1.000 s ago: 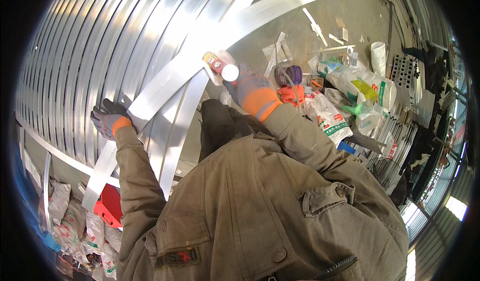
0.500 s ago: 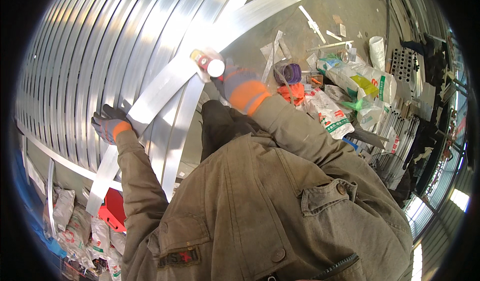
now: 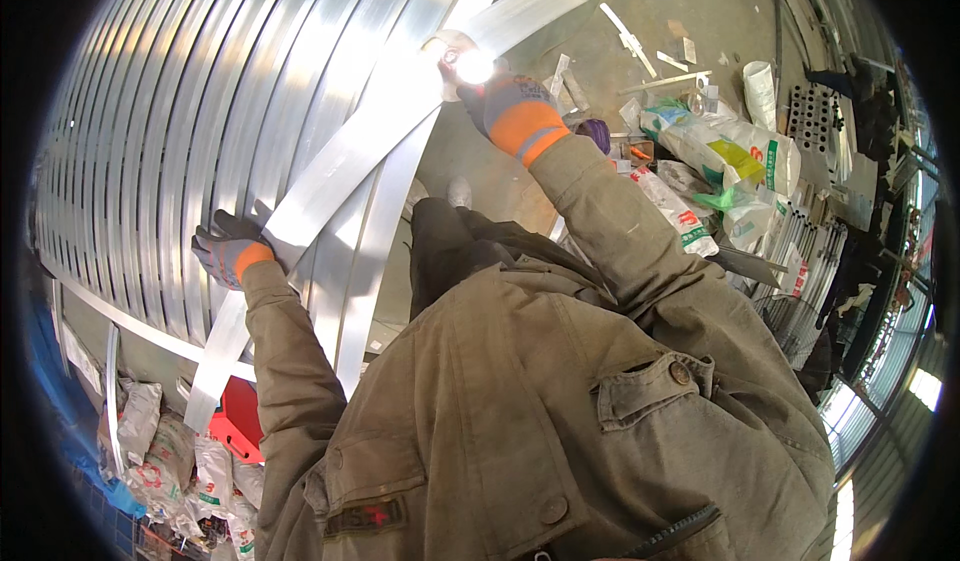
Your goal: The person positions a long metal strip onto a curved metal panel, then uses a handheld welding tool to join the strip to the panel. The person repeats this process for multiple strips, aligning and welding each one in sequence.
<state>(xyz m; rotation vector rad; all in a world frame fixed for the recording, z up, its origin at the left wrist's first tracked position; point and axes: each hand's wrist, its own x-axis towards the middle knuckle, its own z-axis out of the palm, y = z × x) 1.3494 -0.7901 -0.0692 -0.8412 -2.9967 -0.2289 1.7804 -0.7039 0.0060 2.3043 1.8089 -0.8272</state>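
Observation:
A long, flat, shiny metal strip [image 3: 335, 169] lies slantwise across a row of parallel metal strips [image 3: 185, 161]. My left hand [image 3: 232, 248], in a grey glove with an orange cuff, rests with fingers spread at the slanted strip's edge, toward its near end. Farther along the same strip is my gloved right hand [image 3: 508, 109], closed on a small cylinder [image 3: 470, 65] with a pale round end. Glare washes out the cylinder, and its kind is unclear. Something whitish shows beneath it against the metal. Another strip [image 3: 375, 231] passes under the slanted one.
White printed sacks [image 3: 665, 206] and scraps lie on the floor at right, near a grey block with holes [image 3: 812, 118]. More bags [image 3: 165, 451] and a red box [image 3: 237, 419] sit at lower left. Bundled metal profiles [image 3: 800, 251] lie at far right.
My right hand has moved away and to the right along the slanted strip, carrying the cylinder. My left hand stays at nearly the same place on the metal.

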